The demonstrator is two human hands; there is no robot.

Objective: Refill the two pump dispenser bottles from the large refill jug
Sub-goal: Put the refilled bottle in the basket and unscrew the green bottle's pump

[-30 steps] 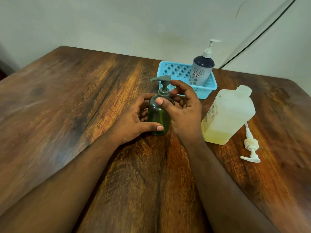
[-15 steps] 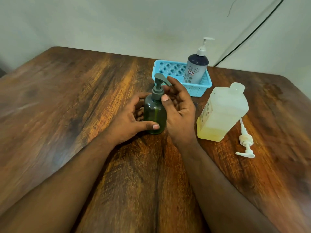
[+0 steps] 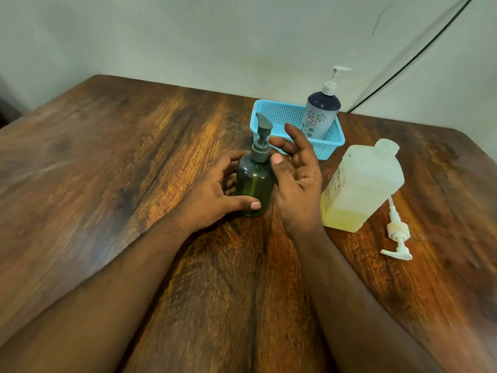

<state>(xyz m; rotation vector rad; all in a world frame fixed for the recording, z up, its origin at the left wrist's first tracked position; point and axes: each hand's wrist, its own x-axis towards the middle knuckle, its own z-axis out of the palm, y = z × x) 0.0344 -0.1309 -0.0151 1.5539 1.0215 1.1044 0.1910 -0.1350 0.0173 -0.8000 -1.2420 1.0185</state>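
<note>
Mid-table point(image 3: 113, 168), green pump bottle point(image 3: 254, 184) upright, gripped round by left hand point(image 3: 215, 197) for steadiness; right hand point(image 3: 295, 179) fingers spread loose beside its collar. Refill jug point(image 3: 360, 184) just right.

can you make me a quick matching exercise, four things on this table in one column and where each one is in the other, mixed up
Things
1. green pump bottle
2. grey and navy pump bottle
3. refill jug
4. loose white pump

Places
A. lying flat on the table, right of the jug
B. standing inside the blue basket
C. upright, held in the left hand, with the open right hand beside it
D. standing on the table between the right hand and the loose pump

Pairs: 1-C, 2-B, 3-D, 4-A
</note>
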